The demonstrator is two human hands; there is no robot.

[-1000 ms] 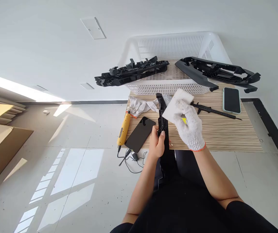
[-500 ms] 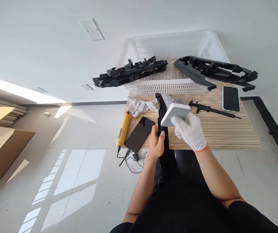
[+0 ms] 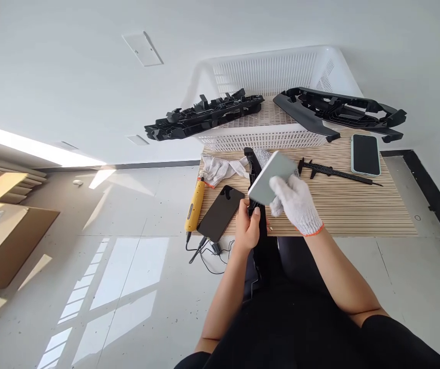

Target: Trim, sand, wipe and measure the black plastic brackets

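My bare left hand is closed around a long black plastic trim part, thumb on top. The part runs upright in the view from the table down towards my lap. In a white knit glove with an orange cuff, my right hand grips a flat grey-green rectangular pad with a pale edge. The pad is tilted over the part's upper half and overlaps it in the view; I cannot tell whether they touch. A grey cloth shows partly behind the pad.
On the slatted table are a dark phone, a yellow corded tool, a white glove, a black caliper and a mint-edged phone. Behind, a white basket bears two black plastic parts. A cardboard box stands left.
My right hand has shifted slightly left and turned the pad, so its broad face shows more and it hangs lower. My left hand and the trim part stay nearly in place.
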